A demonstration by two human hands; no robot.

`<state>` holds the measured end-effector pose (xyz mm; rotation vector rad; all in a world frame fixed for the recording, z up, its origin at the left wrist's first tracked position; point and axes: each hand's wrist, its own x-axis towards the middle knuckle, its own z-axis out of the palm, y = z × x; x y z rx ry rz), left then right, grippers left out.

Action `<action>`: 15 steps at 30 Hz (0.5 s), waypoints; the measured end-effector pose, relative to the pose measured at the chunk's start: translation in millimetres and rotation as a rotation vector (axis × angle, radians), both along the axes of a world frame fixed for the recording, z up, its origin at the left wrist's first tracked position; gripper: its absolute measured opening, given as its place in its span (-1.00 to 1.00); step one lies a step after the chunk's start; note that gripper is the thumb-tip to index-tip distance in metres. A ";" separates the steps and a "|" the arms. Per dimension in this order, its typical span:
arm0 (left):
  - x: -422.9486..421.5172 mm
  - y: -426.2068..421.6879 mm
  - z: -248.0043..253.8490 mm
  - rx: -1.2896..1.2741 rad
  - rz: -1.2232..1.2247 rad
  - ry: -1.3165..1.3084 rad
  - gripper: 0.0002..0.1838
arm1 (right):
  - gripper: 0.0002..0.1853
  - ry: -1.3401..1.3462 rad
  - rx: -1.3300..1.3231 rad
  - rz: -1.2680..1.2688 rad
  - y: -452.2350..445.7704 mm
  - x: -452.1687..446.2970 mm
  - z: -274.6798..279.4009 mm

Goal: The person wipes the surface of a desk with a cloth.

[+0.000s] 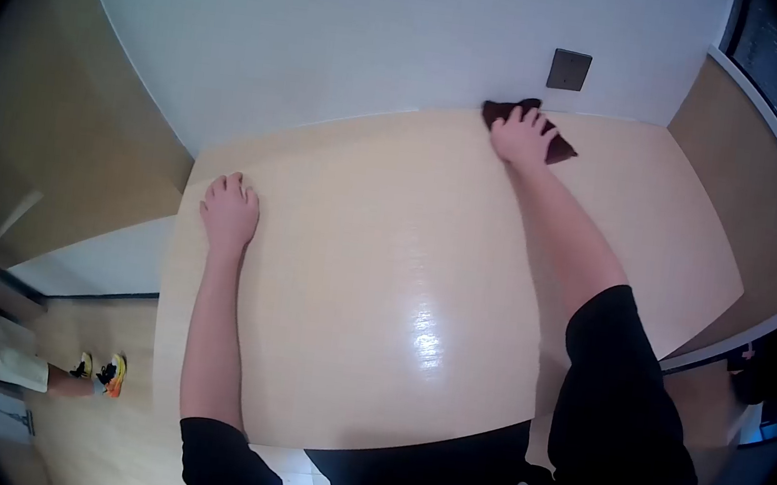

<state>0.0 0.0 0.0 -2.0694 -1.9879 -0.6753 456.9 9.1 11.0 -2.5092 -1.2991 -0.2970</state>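
My right hand presses a dark brown cloth against the far part of the table, close to the wall. Its fingers lie over the cloth, and the corners of the fabric stick out on both sides of the hand. My left hand rests on the pale wooden table near its left edge, palm down. Its fingers are slightly bent and apart, with nothing in them. What lies beneath the right palm is hidden.
A white wall with a grey socket plate stands behind the table. Wooden panels border the right side. Another person in yellow-orange shoes stands on the floor at the left. Light glares off the tabletop.
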 end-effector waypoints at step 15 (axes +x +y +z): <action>-9.7 -7.3 0.4 0.007 -0.069 -0.042 -0.60 | -0.40 0.081 -0.068 0.632 -56.8 -209.4 14.7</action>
